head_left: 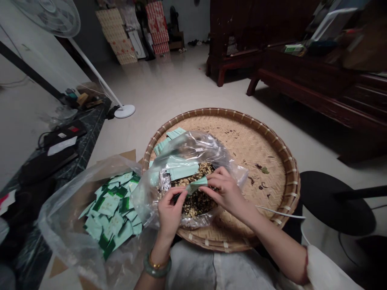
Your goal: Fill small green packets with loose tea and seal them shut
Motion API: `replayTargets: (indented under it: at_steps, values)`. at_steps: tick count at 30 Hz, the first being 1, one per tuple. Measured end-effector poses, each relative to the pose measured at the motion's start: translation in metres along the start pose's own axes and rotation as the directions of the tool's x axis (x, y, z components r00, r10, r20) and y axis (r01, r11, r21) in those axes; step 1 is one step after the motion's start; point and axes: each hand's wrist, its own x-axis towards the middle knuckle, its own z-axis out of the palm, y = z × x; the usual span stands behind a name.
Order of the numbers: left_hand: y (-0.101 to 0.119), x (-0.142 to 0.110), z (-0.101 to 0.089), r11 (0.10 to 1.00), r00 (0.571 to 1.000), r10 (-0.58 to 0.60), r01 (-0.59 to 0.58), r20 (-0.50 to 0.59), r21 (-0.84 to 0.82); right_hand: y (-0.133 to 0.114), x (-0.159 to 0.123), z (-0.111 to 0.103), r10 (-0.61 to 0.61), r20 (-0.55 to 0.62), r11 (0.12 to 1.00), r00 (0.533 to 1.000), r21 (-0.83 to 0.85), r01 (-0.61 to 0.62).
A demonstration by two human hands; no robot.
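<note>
Both hands pinch one small light-green packet (197,183) above an open clear plastic bag (193,144). My left hand (171,207) is closed on its left end, while my right hand (225,189) grips the right end between thumb and fingers. Below them, the bag holds a loose dried mix (196,206) of pale flakes and dark bits. A row of flat green packets (183,170) lies on that mix. More packets (169,139) stand stacked behind the bag, on a round woven bamboo tray (256,141).
To the left, another plastic bag (60,213) holds a heap of green packets (113,207). A white standing fan (124,111) is beyond it, beside a dark stone ledge (90,141). Dark wooden furniture (302,88) fills the right back. A black round base (329,201) stands right of the tray.
</note>
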Motion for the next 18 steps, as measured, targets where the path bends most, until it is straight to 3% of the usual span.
replayTargets:
  at_steps: [4, 7, 10, 13, 15, 18]
  values:
    - [-0.005, -0.002, 0.004, 0.986, 0.992, -0.126, 0.128, 0.028, -0.107, -0.001, -0.002, 0.001, 0.025, -0.025, 0.992, 0.999, 0.125, -0.022]
    - [-0.009, -0.004, 0.006, 0.974, 0.982, -0.183, 0.186, 0.034, -0.132, -0.002, -0.003, 0.004, 0.188, 0.107, 0.941, 0.976, 0.264, -0.211]
    - [-0.009, -0.004, 0.008, 0.961, 0.973, -0.221, 0.229, 0.065, -0.153, -0.003, -0.001, 0.007, 0.350, 0.335, 0.764, 0.875, 0.438, -0.474]
    - [-0.006, -0.003, 0.007, 0.973, 0.976, -0.194, 0.204, 0.096, -0.106, -0.002, 0.003, 0.010, 0.329, 0.554, 0.550, 0.765, 0.546, -0.632]
    - [-0.005, -0.002, 0.004, 0.984, 0.978, -0.161, 0.169, 0.131, -0.059, 0.001, 0.005, 0.010, 0.306, 0.629, 0.489, 0.714, 0.540, -0.685]
    - [-0.008, 0.001, -0.002, 0.990, 0.975, -0.135, 0.141, 0.175, -0.026, 0.007, 0.005, 0.009, 0.304, 0.661, 0.484, 0.686, 0.513, -0.708]
